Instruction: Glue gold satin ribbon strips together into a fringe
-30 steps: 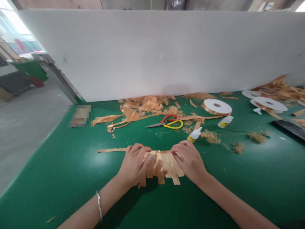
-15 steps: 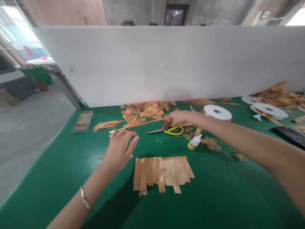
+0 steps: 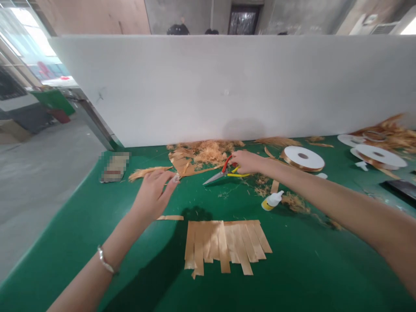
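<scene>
My right hand [image 3: 246,162] grips the handles of the scissors [image 3: 218,174], one red and one yellow. Their blades are slightly raised and point left. My left hand [image 3: 153,193] is at the far left of the work area, thumb and forefinger pinched at the end of a tan ribbon [image 3: 198,170]; the fingers partly hide the contact. Nearer me, a row of overlapping tan ribbon strips [image 3: 224,242] lies flat, joined along the top edge with uneven lower ends. A short loose ribbon strip [image 3: 171,218] lies beside it, below my left hand.
A white glue bottle [image 3: 272,200] with a yellow label leans right of the scissors. Frayed tan fibres [image 3: 211,151] are heaped along the white partition [image 3: 195,86]. Ribbon spools [image 3: 303,158] and a dark flat object [image 3: 401,190] lie to the right on the green table [image 3: 308,277].
Both hands have left the ribbon row. My right hand has reached forward to the scissors and lifted them slightly; my left hand has moved left and forward to the ribbon end.
</scene>
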A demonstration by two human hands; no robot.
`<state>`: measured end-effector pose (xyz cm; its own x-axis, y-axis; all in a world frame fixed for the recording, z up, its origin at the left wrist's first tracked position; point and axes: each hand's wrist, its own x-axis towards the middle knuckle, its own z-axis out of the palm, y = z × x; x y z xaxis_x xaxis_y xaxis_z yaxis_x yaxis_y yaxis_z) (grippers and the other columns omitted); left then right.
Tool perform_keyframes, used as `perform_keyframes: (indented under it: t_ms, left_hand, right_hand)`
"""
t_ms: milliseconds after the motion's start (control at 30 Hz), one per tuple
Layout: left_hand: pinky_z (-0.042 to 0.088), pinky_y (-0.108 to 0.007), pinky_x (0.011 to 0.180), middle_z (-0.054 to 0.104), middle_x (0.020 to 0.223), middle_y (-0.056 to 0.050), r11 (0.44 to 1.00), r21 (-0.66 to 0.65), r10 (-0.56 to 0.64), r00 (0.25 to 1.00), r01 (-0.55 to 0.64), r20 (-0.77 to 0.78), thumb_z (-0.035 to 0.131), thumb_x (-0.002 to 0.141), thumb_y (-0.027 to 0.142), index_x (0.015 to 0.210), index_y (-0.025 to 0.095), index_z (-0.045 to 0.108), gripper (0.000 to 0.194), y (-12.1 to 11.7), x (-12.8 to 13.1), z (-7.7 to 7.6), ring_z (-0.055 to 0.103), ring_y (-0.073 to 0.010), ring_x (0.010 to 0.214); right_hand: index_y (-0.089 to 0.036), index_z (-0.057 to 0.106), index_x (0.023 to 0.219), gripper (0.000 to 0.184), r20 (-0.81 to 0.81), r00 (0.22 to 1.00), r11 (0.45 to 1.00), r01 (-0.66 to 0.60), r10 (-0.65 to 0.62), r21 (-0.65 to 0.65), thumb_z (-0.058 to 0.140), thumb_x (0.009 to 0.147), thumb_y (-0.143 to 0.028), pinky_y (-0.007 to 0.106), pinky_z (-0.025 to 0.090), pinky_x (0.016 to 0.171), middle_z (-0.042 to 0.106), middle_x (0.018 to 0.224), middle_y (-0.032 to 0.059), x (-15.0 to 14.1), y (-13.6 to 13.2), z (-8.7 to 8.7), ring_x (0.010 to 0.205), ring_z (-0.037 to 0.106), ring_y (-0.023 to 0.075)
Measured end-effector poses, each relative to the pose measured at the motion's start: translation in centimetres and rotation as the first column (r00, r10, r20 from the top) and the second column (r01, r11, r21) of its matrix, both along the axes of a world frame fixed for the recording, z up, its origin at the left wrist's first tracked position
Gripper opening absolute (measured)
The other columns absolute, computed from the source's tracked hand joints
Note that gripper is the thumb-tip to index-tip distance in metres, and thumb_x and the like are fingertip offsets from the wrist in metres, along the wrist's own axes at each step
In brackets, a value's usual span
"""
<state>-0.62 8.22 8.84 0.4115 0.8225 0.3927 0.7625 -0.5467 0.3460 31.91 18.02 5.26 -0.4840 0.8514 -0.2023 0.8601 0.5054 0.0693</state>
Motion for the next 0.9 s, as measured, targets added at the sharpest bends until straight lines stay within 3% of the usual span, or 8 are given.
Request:
perform_keyframes:
  t_ms: [133, 300, 433, 533, 633, 767, 900]
  left_hand:
    - [0.041, -0.029, 0.070, 0.064, 0.077, -0.002, 0.991, -0.077, -0.104, 0.993, 0.108, 0.056, 0.033, 0.094, 0.036, 0.076, 0.020, 0.060, 0.036, 0.7, 2.9, -1.9, 0.058, -0.0167, 0.076]
    - [0.040, -0.025, 0.060, 0.062, 0.067, 0.000, 0.965, -0.220, -0.149, 0.989, 0.145, -0.002, 0.049, 0.087, 0.032, 0.068, 0.019, 0.058, 0.025, 3.6, 7.9, -4.4, 0.057, -0.0138, 0.063]
    - [0.040, -0.025, 0.059, 0.061, 0.064, 0.000, 0.962, -0.223, -0.177, 0.982, 0.158, -0.064, 0.061, 0.080, 0.033, 0.068, 0.019, 0.059, 0.018, 6.2, 13.3, -5.3, 0.058, -0.0155, 0.065]
    - [0.042, -0.029, 0.066, 0.060, 0.062, -0.003, 0.963, -0.209, -0.197, 0.973, 0.169, -0.119, 0.060, 0.080, 0.036, 0.068, 0.019, 0.061, 0.021, 8.1, 17.4, -5.4, 0.059, -0.0191, 0.069]
    - [0.042, -0.034, 0.078, 0.062, 0.071, -0.008, 0.971, -0.166, -0.200, 0.966, 0.173, -0.163, 0.051, 0.086, 0.033, 0.076, 0.017, 0.063, 0.023, 10.2, 21.5, -5.3, 0.058, -0.0239, 0.085]
    - [0.034, -0.040, 0.094, 0.058, 0.108, -0.014, 0.974, -0.116, -0.216, 0.954, 0.195, -0.207, 0.051, 0.086, 0.031, 0.098, 0.016, 0.062, 0.022, 13.0, 26.8, -5.6, 0.042, -0.0281, 0.115]
    - [0.036, -0.047, 0.092, 0.054, 0.112, -0.014, 0.963, -0.165, -0.253, 0.932, 0.215, -0.260, 0.057, 0.081, 0.044, 0.096, 0.017, 0.065, 0.032, 14.5, 30.1, -7.0, 0.040, -0.0323, 0.115]
  right_hand:
    - [-0.018, 0.058, 0.083, 0.012, -0.153, 0.971, 0.977, 0.199, -0.186, 0.078, 0.049, 0.076, -0.023, 0.030, 0.037, 0.057, 0.059, 0.094, 0.0122, 1.7, -0.7, 1.6, 0.071, 0.054, 0.0195]
    - [-0.018, 0.054, 0.087, 0.017, -0.325, 0.854, 0.880, 0.461, -0.407, 0.110, 0.047, 0.078, -0.030, 0.029, 0.038, 0.054, 0.061, 0.085, 0.0100, 6.1, -2.6, 2.8, 0.067, 0.055, 0.0196]
    - [-0.019, 0.052, 0.085, 0.015, -0.444, 0.747, 0.805, 0.587, -0.495, 0.090, 0.051, 0.073, -0.028, 0.028, 0.037, 0.056, 0.061, 0.086, 0.0073, 9.5, -4.2, 2.9, 0.070, 0.055, 0.0187]
    - [-0.021, 0.049, 0.084, 0.014, -0.424, 0.690, 0.738, 0.671, -0.586, 0.073, 0.051, 0.072, -0.027, 0.028, 0.036, 0.055, 0.060, 0.082, 0.0060, 11.3, -5.4, 2.7, 0.067, 0.054, 0.0195]
    - [-0.022, 0.045, 0.081, 0.012, -0.407, 0.647, 0.673, 0.733, -0.645, 0.100, 0.050, 0.073, -0.029, 0.029, 0.036, 0.056, 0.059, 0.082, 0.0064, 12.6, -6.3, 2.2, 0.069, 0.054, 0.0212]
    - [-0.021, 0.041, 0.076, 0.009, -0.481, 0.551, 0.582, 0.807, -0.682, 0.099, 0.048, 0.074, -0.025, 0.029, 0.037, 0.060, 0.058, 0.083, 0.0063, 12.9, -7.3, 1.2, 0.072, 0.053, 0.0207]
    - [-0.021, 0.041, 0.077, 0.010, -0.583, 0.430, 0.517, 0.856, -0.689, 0.020, 0.049, 0.073, -0.024, 0.029, 0.038, 0.063, 0.055, 0.081, 0.0052, 12.3, -8.8, 0.6, 0.073, 0.052, 0.0197]
